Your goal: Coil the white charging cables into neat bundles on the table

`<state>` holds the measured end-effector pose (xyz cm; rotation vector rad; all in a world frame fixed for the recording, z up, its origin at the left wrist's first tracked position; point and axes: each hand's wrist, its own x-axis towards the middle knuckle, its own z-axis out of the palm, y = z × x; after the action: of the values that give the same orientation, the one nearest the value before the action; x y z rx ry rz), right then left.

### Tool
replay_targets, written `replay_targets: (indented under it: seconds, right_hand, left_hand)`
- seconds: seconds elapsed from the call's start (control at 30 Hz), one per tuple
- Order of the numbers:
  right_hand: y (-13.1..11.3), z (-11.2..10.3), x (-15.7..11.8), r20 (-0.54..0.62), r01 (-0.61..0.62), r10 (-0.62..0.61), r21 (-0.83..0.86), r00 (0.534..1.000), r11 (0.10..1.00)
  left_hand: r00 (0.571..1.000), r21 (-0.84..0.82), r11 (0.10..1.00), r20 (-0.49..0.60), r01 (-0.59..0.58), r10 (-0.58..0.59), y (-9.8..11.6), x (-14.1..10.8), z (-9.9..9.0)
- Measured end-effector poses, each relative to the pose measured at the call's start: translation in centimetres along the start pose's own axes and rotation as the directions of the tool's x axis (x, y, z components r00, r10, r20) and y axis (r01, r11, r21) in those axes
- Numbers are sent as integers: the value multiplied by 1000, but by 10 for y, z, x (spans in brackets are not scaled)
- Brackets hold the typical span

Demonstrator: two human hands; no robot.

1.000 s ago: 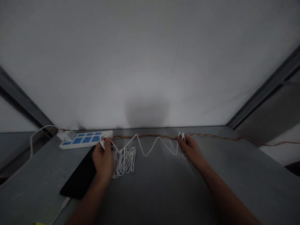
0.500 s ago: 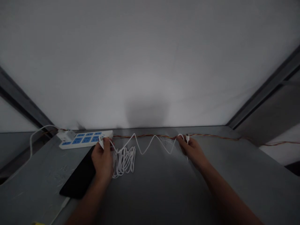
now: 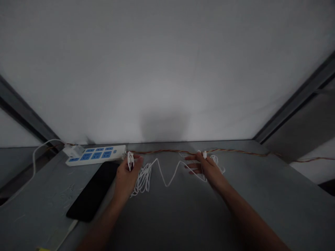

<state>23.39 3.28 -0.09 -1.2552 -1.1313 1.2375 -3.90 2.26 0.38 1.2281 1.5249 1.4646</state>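
Observation:
My left hand (image 3: 127,176) pinches a small looped part of a white USB cable (image 3: 167,185) between thumb and fingers, just right of the power strip. A bundle of the cable's folds (image 3: 143,179) lies on the table beside that hand. From there one wavy strand runs to my right hand (image 3: 210,170). That hand grips the cable near its white plug (image 3: 204,154), with the lower fingers spread apart. Another loop of cable (image 3: 215,161) shows behind its wrist side.
A white power strip with blue sockets (image 3: 97,155) holds a white charger (image 3: 75,151) at its left end. In front lies a black phone or tablet (image 3: 91,195) with a white cord (image 3: 70,228). Twisted reddish wire (image 3: 243,152) runs along the table's back, below a pale wall.
My left hand has moved right, away from the power strip and the black device. My right hand's fingers have spread, cable loops now show behind it, and the strand between the hands has slackened.

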Motion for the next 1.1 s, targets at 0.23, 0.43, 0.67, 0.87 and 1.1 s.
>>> replay_targets:
  seconds: [0.23,0.43,0.67,0.87,1.1]
  right_hand:
    - [-7,5,-13,131,-49,75,-197,988,979]
    - [-11,7,-12,171,43,-7,-213,985,976]
    - [-4,7,-9,161,89,-66,-141,985,986]
    - [2,13,-11,188,93,-61,-168,980,981]
    - [0,29,-22,262,126,-50,-279,964,952]
  left_hand:
    - [958,365,930,281,-54,-55,8,-6,1]
    - [930,441,888,364,-133,-42,2,-6,1]
    - [971,324,931,219,-165,95,4,-8,1]
    - [940,157,984,339,-82,24,7,-17,6]
    - [863,92,996,503,3,-49,6,-33,22]
